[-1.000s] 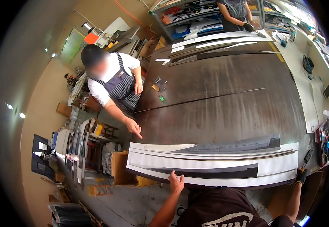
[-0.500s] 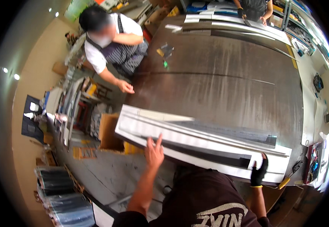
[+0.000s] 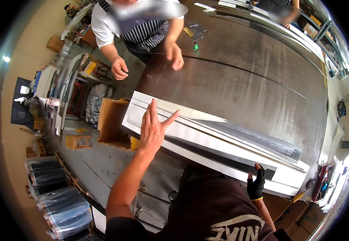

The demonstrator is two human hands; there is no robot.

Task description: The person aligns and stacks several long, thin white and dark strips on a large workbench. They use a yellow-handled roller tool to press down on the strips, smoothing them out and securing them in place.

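Note:
A long white sheet (image 3: 186, 137) lies along the near edge of the dark worktable (image 3: 246, 92). On it rests a long black strip (image 3: 218, 159), with a thin straight rod (image 3: 238, 145) farther back and a grey, see-through-looking strip (image 3: 258, 138) at its far side. My bare left hand (image 3: 153, 128) is open over the sheet's left part, fingers pointing away and thumb spread; contact cannot be told. Near the black strip's right end, at the front edge, is my right hand (image 3: 256, 182) in a black glove with bare fingertips. Its finger and thumb stand apart with nothing between them.
A co-worker in a striped apron (image 3: 148, 36) stands at the table's left, hands (image 3: 174, 56) near its edge. Another person works at the far right beside long strips. A yellow-handled tool (image 3: 299, 196) lies at the near right corner. An open cardboard box (image 3: 112, 124) stands left.
My left hand has moved left and farther over the sheet, its fingers spreading. My right hand has shifted left along the front edge. The co-worker's other arm has come down from the face.

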